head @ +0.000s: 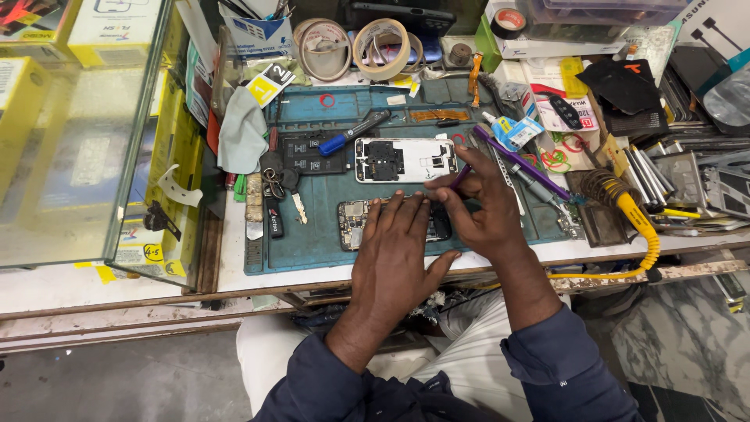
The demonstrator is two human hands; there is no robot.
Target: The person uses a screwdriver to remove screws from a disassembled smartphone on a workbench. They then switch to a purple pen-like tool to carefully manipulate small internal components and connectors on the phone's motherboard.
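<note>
my left hand (pixel 393 248) lies flat, fingers spread and together with nothing in its grip, pressing down on an opened phone (pixel 359 221) whose circuit side faces up. the phone sits near the front edge of the teal work mat (pixel 312 242), and my palm and fingers cover most of its right half, so only its left end with the camera part shows.

my right hand (pixel 480 205) is just beside the left, on its right, and its grip is clamped on a thin purple tool (pixel 462 173). thumb and forefinger pinch it, and the tip points down toward the right end of the phone, though i cannot tell whether it touches, since my fingers hide the spot.

just behind the phone, farther from me on the mat, lies a white phone back frame (pixel 406 159), inner side up, apart from the phone. to its left lies a blue-handled screwdriver (pixel 353 132), tilted, and left of that a bunch of keys (pixel 275 184) at the mat's edge. a grey cloth (pixel 241 133) hangs off the mat's upper left corner.

to the right of my right hand a yellow soldering iron (pixel 634 215) rests by a coiled stand at the table (pixel 234 258) edge. rolls of tape (pixel 381 47) stand at the back of the table. a glass case (pixel 78 141) stands at the left.
</note>
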